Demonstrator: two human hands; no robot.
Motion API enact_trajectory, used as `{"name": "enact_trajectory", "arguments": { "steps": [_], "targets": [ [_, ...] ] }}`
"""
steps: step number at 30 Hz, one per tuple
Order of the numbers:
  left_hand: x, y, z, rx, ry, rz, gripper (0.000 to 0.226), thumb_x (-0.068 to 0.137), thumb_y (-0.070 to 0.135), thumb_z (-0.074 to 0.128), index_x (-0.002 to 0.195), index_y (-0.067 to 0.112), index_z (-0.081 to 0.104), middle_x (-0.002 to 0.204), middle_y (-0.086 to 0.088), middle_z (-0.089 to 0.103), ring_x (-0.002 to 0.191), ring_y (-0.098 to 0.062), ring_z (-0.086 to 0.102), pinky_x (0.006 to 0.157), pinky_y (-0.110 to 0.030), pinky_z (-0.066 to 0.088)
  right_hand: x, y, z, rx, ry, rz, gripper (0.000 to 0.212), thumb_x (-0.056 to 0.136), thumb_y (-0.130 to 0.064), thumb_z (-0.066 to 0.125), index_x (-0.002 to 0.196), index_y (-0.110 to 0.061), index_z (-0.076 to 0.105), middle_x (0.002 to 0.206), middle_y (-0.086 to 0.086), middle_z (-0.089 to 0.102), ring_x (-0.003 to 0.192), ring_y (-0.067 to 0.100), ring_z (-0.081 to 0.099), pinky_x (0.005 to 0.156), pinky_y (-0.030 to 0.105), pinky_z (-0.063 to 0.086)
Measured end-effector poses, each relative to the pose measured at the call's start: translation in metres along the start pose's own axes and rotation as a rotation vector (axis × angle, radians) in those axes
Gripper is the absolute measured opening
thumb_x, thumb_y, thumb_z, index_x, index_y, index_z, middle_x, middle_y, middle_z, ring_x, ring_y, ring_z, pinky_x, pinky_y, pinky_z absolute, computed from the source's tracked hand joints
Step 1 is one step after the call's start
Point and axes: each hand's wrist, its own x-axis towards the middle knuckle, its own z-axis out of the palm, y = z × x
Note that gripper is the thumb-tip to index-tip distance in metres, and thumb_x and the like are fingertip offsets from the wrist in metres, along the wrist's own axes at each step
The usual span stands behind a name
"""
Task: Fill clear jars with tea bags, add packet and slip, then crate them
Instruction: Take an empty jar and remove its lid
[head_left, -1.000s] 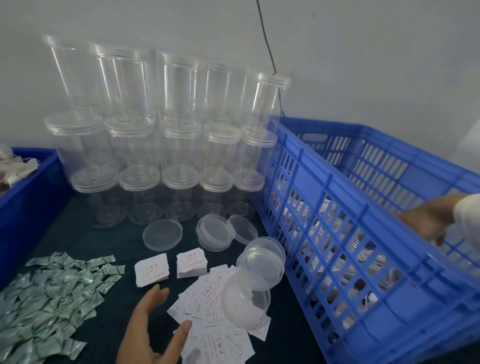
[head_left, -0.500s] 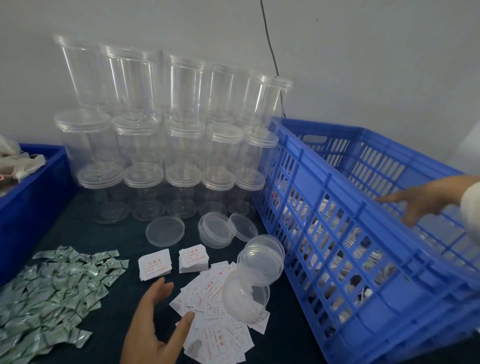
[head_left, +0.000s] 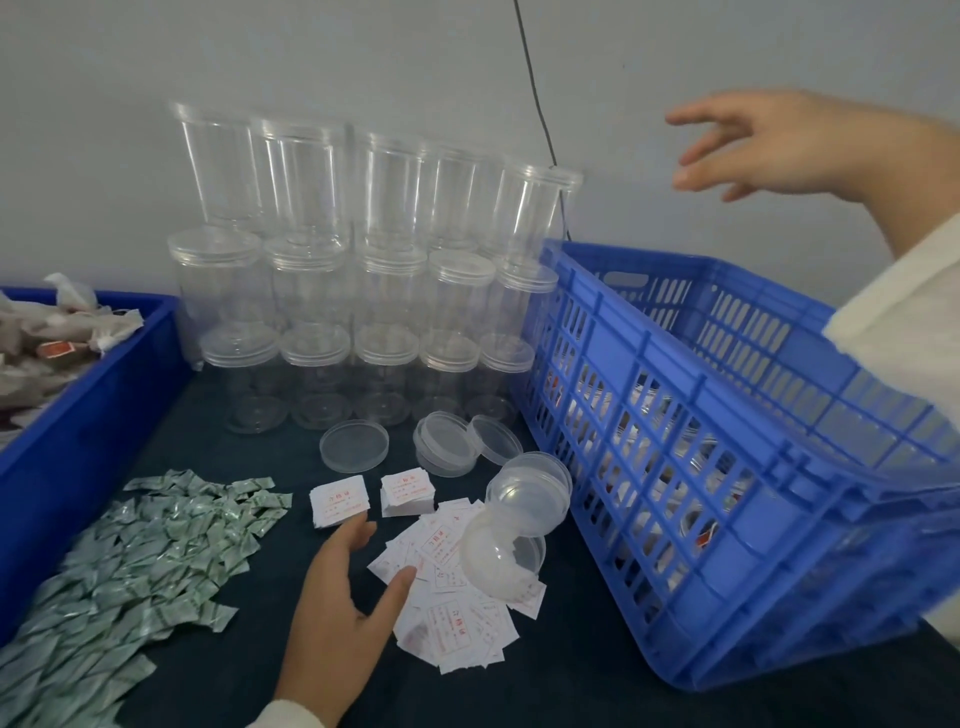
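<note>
Midway, we judged: filled jars (head_left: 675, 415) lay in the blue crate (head_left: 727, 483) at three o'clock, empty jars (head_left: 332, 291) stacked at twelve, our left hand (head_left: 332, 597) and right hand (head_left: 769, 143) spread, holding nothing.

A thin black cable (head_left: 537, 98) runs down the pale grey wall (head_left: 363, 57) and drops behind the bench's back edge. The bench itself wears a dark teal cloth cover (head_left: 270, 670), bare along its near edge.
</note>
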Motion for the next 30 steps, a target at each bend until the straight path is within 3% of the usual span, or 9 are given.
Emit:
{"name": "enact_trajectory", "arguments": {
  "steps": [2,7,9,11,13,17,24,27,30],
  "targets": [
    [0.001,0.004,-0.004,0.001,0.011,0.01,0.065,0.078,0.027,0.076,0.134,0.029,0.043,0.124,0.021,0.052,0.116,0.005,0.046,0.092,-0.029,0.045,0.0,-0.026,0.018,0.007,-0.021,-0.048,0.062,0.088,-0.027,0.069,0.143,-0.031,0.042,0.106,-0.006,0.061,0.098,0.015,0.062,0.083,0.032,0.049],
    [0.01,0.012,-0.012,0.043,0.025,0.056,0.061,0.08,0.025,0.076,0.133,0.024,0.046,0.121,0.018,0.052,0.115,0.005,0.045,0.097,-0.021,0.036,-0.003,-0.073,0.075,-0.073,-0.134,-0.062,0.058,0.086,-0.037,0.069,0.14,-0.03,0.047,0.125,0.0,0.059,0.1,0.017,0.063,0.084,0.029,0.051],
    [0.015,0.016,-0.014,0.054,0.034,0.072,0.056,0.081,0.025,0.075,0.131,0.024,0.049,0.121,0.017,0.051,0.115,0.002,0.045,0.096,-0.02,0.035,-0.007,-0.08,0.107,-0.13,-0.164,-0.052,0.058,0.088,-0.035,0.066,0.141,-0.024,0.047,0.14,0.002,0.051,0.121,0.022,0.054,0.097,0.029,0.04],
    [0.02,0.021,-0.015,0.102,0.035,0.108,0.049,0.082,0.025,0.073,0.126,0.026,0.052,0.119,0.018,0.051,0.114,0.001,0.044,0.096,-0.02,0.035,-0.016,-0.075,0.144,-0.14,-0.23,-0.009,0.053,0.091,-0.032,0.062,0.14,-0.016,0.05,0.145,0.005,0.047,0.129,0.024,0.046,0.097,0.027,0.035],
    [0.024,0.025,-0.017,0.135,0.034,0.152,0.042,0.083,0.023,0.073,0.119,0.031,0.053,0.112,0.025,0.049,0.112,0.001,0.042,0.091,-0.016,0.033,-0.026,-0.06,0.182,-0.145,-0.308,0.064,0.048,0.091,-0.03,0.061,0.134,-0.01,0.054,0.139,0.01,0.052,0.125,0.027,0.049,0.095,0.031,0.038],
    [0.031,0.028,-0.021,0.167,0.026,0.189,0.041,0.083,0.021,0.072,0.115,0.034,0.051,0.107,0.033,0.044,0.11,0.002,0.041,0.086,-0.015,0.033,-0.041,-0.016,0.245,-0.048,-0.358,0.236,0.061,0.088,-0.031,0.064,0.142,-0.014,0.045,0.146,0.009,0.045,0.129,0.027,0.047,0.099,0.032,0.04],
    [0.049,0.033,-0.024,0.207,-0.003,0.19,0.04,0.085,0.023,0.07,0.121,0.026,0.055,0.114,0.016,0.053,0.113,-0.003,0.043,0.091,-0.022,0.035,-0.021,0.006,0.28,0.082,-0.075,0.257,0.065,0.088,-0.041,0.064,0.143,-0.017,0.042,0.145,0.009,0.044,0.131,0.028,0.044,0.102,0.039,0.04],
    [0.057,0.04,-0.027,0.208,0.007,0.2,0.039,0.085,0.022,0.07,0.119,0.031,0.053,0.111,0.026,0.049,0.112,0.0,0.042,0.092,-0.02,0.033,0.012,-0.01,0.264,0.117,0.134,0.17,0.068,0.087,-0.042,0.066,0.144,-0.016,0.039,0.145,0.01,0.04,0.133,0.03,0.038,0.106,0.041,0.035],
    [0.059,0.046,-0.031,0.199,0.016,0.224,0.042,0.084,0.024,0.07,0.11,0.046,0.044,0.11,0.037,0.043,0.106,0.009,0.043,0.086,-0.007,0.035,0.046,-0.031,0.237,0.167,0.356,0.069,0.073,0.087,-0.042,0.066,0.146,-0.014,0.034,0.147,0.011,0.036,0.136,0.029,0.031,0.108,0.04,0.031]
  ]
}}
